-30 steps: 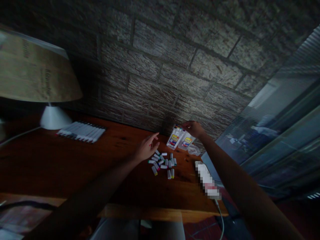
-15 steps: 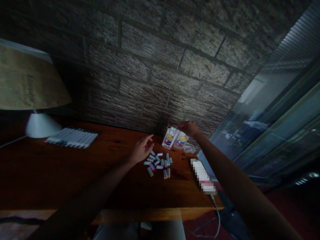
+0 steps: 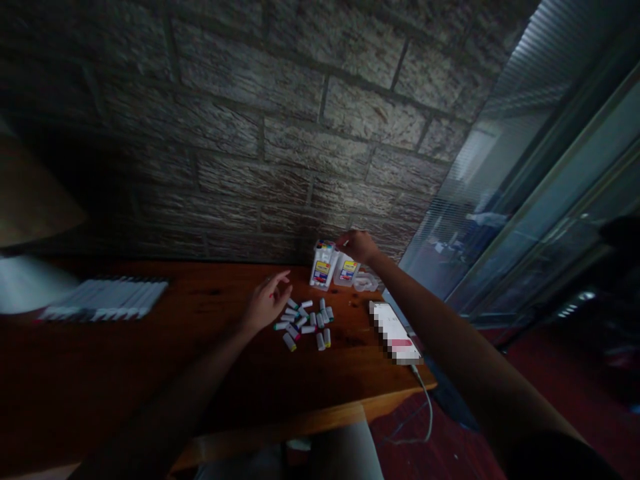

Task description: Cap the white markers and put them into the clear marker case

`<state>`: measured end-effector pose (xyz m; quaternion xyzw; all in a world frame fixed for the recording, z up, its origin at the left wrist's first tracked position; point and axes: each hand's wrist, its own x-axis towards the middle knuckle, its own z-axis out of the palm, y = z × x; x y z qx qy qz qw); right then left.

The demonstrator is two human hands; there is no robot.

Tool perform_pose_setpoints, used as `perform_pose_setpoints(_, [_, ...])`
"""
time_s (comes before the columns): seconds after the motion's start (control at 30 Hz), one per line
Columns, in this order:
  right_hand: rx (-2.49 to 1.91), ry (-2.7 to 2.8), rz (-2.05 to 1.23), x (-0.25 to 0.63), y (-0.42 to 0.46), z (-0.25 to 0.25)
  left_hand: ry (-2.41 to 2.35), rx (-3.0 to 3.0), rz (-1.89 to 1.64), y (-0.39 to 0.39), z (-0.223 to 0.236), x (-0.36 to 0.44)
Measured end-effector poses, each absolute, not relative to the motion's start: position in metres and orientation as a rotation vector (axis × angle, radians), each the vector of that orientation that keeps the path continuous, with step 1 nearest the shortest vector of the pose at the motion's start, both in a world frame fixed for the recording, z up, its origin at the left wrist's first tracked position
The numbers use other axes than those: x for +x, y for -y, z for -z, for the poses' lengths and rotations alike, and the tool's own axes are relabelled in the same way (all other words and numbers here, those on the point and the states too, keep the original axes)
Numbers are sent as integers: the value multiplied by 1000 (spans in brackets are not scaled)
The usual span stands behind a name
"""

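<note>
My left hand (image 3: 269, 301) hovers over the table, just left of a pile of loose marker caps (image 3: 309, 319), its fingers loosely spread and holding nothing. White with coloured ends, the caps lie scattered in several directions. Behind them stands a clear plastic case (image 3: 323, 270) filled with markers showing coloured tips at the top. Beside it is a second clear case (image 3: 346, 270) with a similar yellow and blue label. Over the tops of these cases is my right hand (image 3: 357, 247), its fingers pinched together; whatever is between them is too small and dark to make out.
A clear plastic lid (image 3: 366, 282) lies right of the cases. A phone (image 3: 397, 332) with a cable rests near the table's right edge. Several white markers (image 3: 107, 298) lie in a row at left, beside a lamp (image 3: 30, 283). A brick wall (image 3: 225, 133) rises behind the table.
The camera view has swung to the right, so everything sits further left in the picture. Both hands keep nearly the same places relative to the caps and cases.
</note>
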<state>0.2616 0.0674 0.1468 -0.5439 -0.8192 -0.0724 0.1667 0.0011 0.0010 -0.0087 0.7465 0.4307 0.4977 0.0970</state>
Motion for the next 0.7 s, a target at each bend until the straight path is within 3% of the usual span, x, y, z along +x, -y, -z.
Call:
perform_pose_setpoints(0.4, [-1536, 2145, 162, 277, -50, -122, -1268, 2201, -1469, 3, 4, 0])
perform_pose_setpoints(0.7, [-1506, 2387, 87, 246, -75, -143, -1268, 2223, -1468, 0, 5, -2])
